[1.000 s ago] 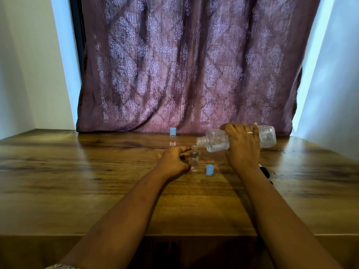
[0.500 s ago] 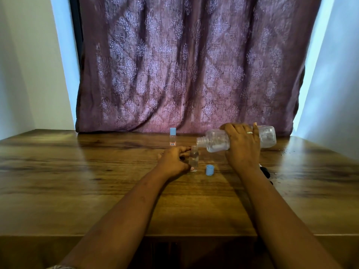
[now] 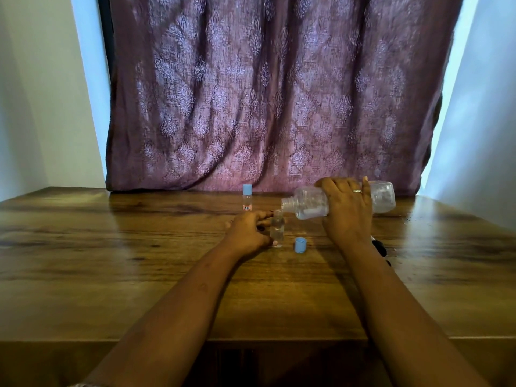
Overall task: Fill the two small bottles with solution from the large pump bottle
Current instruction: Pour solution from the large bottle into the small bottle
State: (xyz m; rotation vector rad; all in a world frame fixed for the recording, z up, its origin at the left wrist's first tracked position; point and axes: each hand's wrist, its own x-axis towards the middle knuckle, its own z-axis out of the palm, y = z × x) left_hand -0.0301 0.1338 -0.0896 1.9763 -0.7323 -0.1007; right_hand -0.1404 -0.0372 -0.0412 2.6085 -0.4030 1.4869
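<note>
Head view. Gripped the large pump bottle (image 3: 307,203) round its middle with the right hand (image 3: 347,210), fingers curled over the top, a ring (image 3: 357,191) on one of them. Held it lifted off the surface (image 3: 111,247), nearly level, long axis running 3 to 9 o'clock, open neck pointing to 9 and dipped slightly, base to 3. Had the neck just above the mouth of the open small bottle (image 3: 277,229), at about its 1 o'clock; could not tell whether the two touched or whether liquid ran.

Held that open small bottle with the left hand (image 3: 248,230), thumb and fingers curled round its 9 o'clock side. Stood upright on the surface, long axis vertical, mouth up, clear liquid inside.

Saw the capped small bottle (image 3: 247,198) upright at 11 o'clock of the open one, apart from both hands, near the curtain (image 3: 265,93). Saw a loose blue cap (image 3: 300,244) at 4 o'clock of the open bottle, between the wrists, touching neither. Glimpsed a dark object (image 3: 379,245) at 3 o'clock of the right wrist, mostly hidden; could not make it out.

Found open wood from 7 to 10 o'clock of the left hand, out to the left edge, and more between the forearms down to the near edge at 6. Had the far edge and curtain close at 12.
</note>
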